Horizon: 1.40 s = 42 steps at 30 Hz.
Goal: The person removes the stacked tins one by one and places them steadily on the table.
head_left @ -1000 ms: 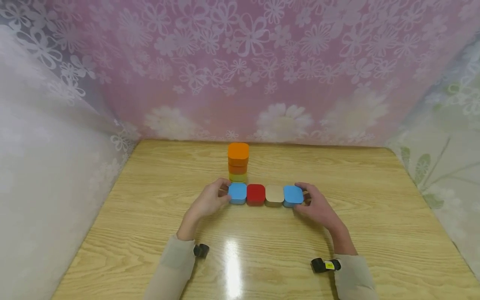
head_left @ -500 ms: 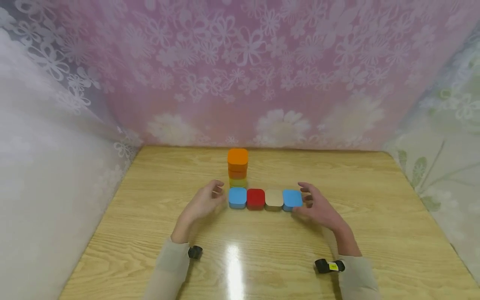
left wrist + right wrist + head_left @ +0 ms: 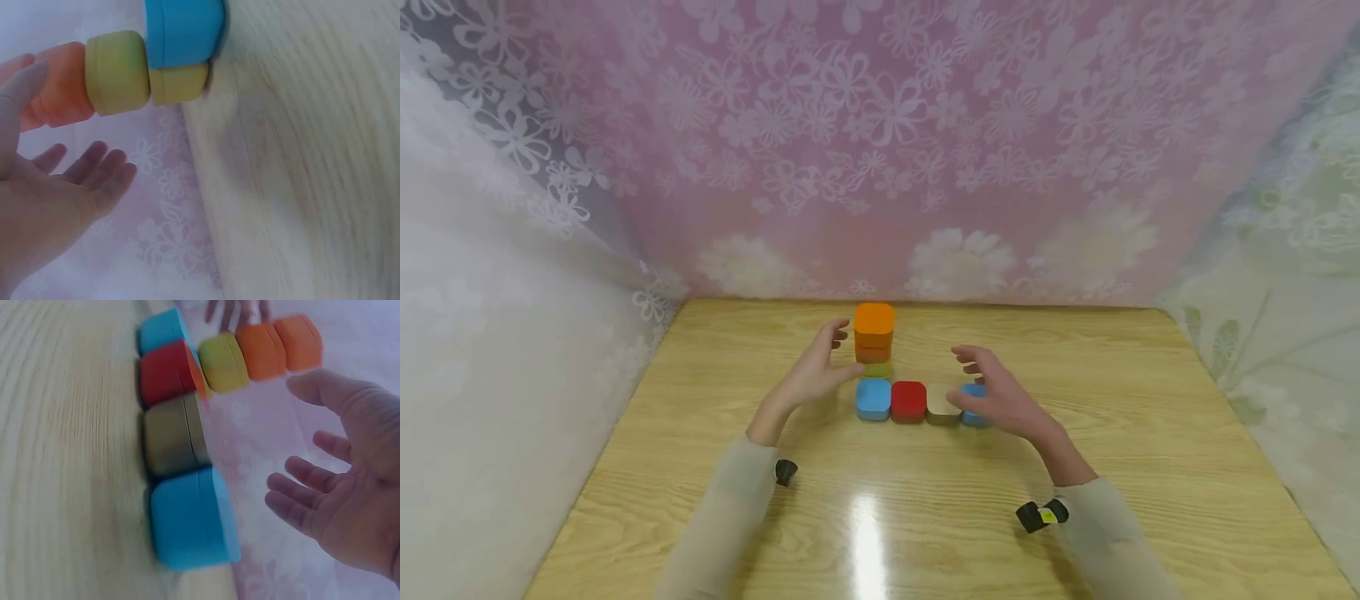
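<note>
A row of rounded square blocks lies on the wooden table: a blue block [image 3: 873,400] at the left end, then a red block [image 3: 908,402], a beige block [image 3: 942,408] and another blue block [image 3: 190,522]. Behind the left end rises a stack, orange blocks [image 3: 874,327] on top and yellow blocks [image 3: 119,72] below. My left hand [image 3: 812,373] is just left of the stack, fingers spread and holding nothing. My right hand [image 3: 1003,402] hovers over the right end of the row, thumb and fingers apart, partly covering the right blue block in the head view.
The wooden table [image 3: 925,500] stretches around the blocks. A pink flowered cloth [image 3: 887,167] hangs at its back edge, with pale patterned cloth on the left and right sides. A small black camera [image 3: 1037,515] sits at the right wrist.
My left hand has let go of the left blue block and moved up beside the stack. My right hand has left the right blue block, rising and shifting left. The row stays in place.
</note>
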Motion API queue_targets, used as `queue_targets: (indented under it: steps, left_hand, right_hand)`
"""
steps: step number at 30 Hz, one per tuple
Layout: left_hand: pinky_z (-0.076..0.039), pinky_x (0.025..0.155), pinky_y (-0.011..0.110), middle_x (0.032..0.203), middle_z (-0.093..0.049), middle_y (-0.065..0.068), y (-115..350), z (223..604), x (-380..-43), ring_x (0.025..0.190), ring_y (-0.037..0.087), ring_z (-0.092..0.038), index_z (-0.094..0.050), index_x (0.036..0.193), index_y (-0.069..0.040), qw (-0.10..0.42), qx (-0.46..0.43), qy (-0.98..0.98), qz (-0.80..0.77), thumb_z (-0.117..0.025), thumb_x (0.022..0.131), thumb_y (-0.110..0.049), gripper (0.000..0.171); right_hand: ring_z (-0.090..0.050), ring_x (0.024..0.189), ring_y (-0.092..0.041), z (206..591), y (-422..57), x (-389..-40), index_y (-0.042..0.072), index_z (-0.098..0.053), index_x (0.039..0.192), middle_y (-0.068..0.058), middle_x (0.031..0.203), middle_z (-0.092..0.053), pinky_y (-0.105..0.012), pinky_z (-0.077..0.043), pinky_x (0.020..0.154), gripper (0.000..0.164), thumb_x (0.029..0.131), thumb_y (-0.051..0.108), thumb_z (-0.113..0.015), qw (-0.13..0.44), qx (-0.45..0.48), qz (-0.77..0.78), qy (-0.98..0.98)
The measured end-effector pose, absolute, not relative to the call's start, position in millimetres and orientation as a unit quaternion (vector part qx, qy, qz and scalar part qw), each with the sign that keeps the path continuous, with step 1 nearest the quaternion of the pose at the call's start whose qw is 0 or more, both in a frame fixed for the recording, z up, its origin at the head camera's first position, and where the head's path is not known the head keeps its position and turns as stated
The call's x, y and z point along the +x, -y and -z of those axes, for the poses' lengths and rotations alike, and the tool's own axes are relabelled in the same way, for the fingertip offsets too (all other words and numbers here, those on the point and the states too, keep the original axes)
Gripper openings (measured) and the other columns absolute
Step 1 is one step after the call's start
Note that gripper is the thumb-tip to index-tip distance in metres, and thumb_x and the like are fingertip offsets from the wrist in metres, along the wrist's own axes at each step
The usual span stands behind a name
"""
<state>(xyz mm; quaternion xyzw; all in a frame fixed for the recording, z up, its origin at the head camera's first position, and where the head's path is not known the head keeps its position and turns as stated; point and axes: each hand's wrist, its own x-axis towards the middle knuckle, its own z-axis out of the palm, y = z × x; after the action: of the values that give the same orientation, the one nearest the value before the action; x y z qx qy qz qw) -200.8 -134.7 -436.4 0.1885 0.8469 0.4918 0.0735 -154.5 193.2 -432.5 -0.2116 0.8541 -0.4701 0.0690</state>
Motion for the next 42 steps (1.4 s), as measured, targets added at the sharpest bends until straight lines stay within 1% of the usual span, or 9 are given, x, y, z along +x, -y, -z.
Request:
queue_targets:
  steps: [5,8,14,19,22,32,35,38,42]
  left_hand:
    - [-0.033,0.113,0.058,0.153,-0.034,0.020,130.3,438.6,-208.8,0.138,0.044,-0.035,-0.021,0.156,-0.006,0.063,0.197,-0.844,-0.494,-0.072,0.093,-0.025,0.083]
    - [-0.033,0.114,0.056,0.153,-0.035,0.018,126.2,440.9,-210.3,0.138,0.040,-0.038,-0.023,0.155,-0.004,0.056,0.204,-0.844,-0.494,-0.071,0.094,-0.024,0.081]
    - [-0.037,0.110,0.056,0.145,-0.047,0.014,122.0,445.8,-209.5,0.129,0.032,-0.047,-0.032,0.151,-0.005,0.052,0.219,-0.833,-0.505,-0.071,0.094,-0.023,0.072]
    - [-0.042,0.104,0.055,0.137,-0.053,0.012,121.0,450.4,-208.8,0.123,0.031,-0.051,-0.037,0.149,-0.008,0.056,0.223,-0.836,-0.499,-0.070,0.095,-0.024,0.065]
    - [-0.044,0.104,0.053,0.134,-0.054,0.009,118.7,451.4,-209.2,0.121,0.030,-0.053,-0.037,0.148,-0.009,0.058,0.225,-0.839,-0.492,-0.068,0.096,-0.025,0.063]
    - [-0.049,0.101,0.044,0.133,-0.055,0.008,120.0,445.5,-212.8,0.116,0.025,-0.057,-0.039,0.147,-0.009,0.061,0.228,-0.829,-0.507,-0.067,0.096,-0.021,0.059]
    - [-0.051,0.098,0.043,0.131,-0.055,0.008,122.1,443.2,-213.2,0.115,0.026,-0.057,-0.040,0.147,-0.009,0.061,0.223,-0.826,-0.514,-0.068,0.096,-0.021,0.059]
    - [-0.052,0.098,0.042,0.131,-0.055,0.009,123.2,441.9,-213.0,0.116,0.027,-0.057,-0.039,0.147,-0.009,0.064,0.219,-0.824,-0.518,-0.068,0.096,-0.021,0.060]
    - [-0.050,0.102,0.042,0.136,-0.054,0.011,122.6,440.9,-212.8,0.122,0.028,-0.056,-0.037,0.148,-0.008,0.072,0.219,-0.824,-0.518,-0.067,0.096,-0.022,0.061]
  right_hand:
    - [-0.045,0.128,-0.040,421.9,-167.2,-164.5,0.008,-0.034,0.150,-0.016,0.146,-0.040,-0.061,-0.038,0.104,0.066,0.095,0.020,-0.069,0.054,-0.238,0.462,-0.853]
    - [-0.047,0.125,-0.037,418.0,-153.8,-171.0,0.010,-0.036,0.150,-0.015,0.146,-0.039,-0.059,-0.041,0.102,0.066,0.094,0.019,-0.069,0.037,-0.254,0.459,-0.851]
    - [-0.048,0.123,-0.037,414.9,-133.2,-179.6,0.014,-0.033,0.153,-0.015,0.151,-0.034,-0.057,-0.044,0.100,0.068,0.095,0.019,-0.068,0.016,-0.276,0.443,-0.853]
    - [-0.050,0.123,-0.036,411.0,-120.7,-182.7,0.024,-0.030,0.155,-0.012,0.152,-0.033,-0.055,-0.046,0.101,0.070,0.096,0.027,-0.067,0.017,-0.275,0.425,-0.862]
    - [-0.050,0.124,-0.036,407.9,-115.6,-184.3,0.025,-0.028,0.156,-0.013,0.152,-0.033,-0.055,-0.046,0.102,0.071,0.097,0.030,-0.067,0.017,-0.270,0.420,-0.866]
    - [-0.053,0.119,-0.035,400.0,-103.6,-189.1,0.018,-0.034,0.154,-0.014,0.148,-0.037,-0.053,-0.049,0.098,0.067,0.096,0.024,-0.067,-0.011,-0.277,0.424,-0.862]
    - [-0.054,0.117,-0.033,400.4,-100.3,-190.9,0.019,-0.037,0.153,-0.013,0.146,-0.039,-0.051,-0.050,0.096,0.064,0.097,0.026,-0.067,-0.017,-0.281,0.426,-0.860]
    - [-0.053,0.117,-0.032,401.9,-98.2,-192.4,0.019,-0.043,0.149,-0.013,0.145,-0.040,-0.051,-0.050,0.095,0.058,0.097,0.029,-0.066,-0.018,-0.281,0.427,-0.859]
    - [-0.051,0.117,-0.032,404.7,-97.5,-194.9,0.017,-0.050,0.144,-0.011,0.143,-0.042,-0.054,-0.050,0.094,0.051,0.097,0.029,-0.066,-0.014,-0.277,0.425,-0.861]
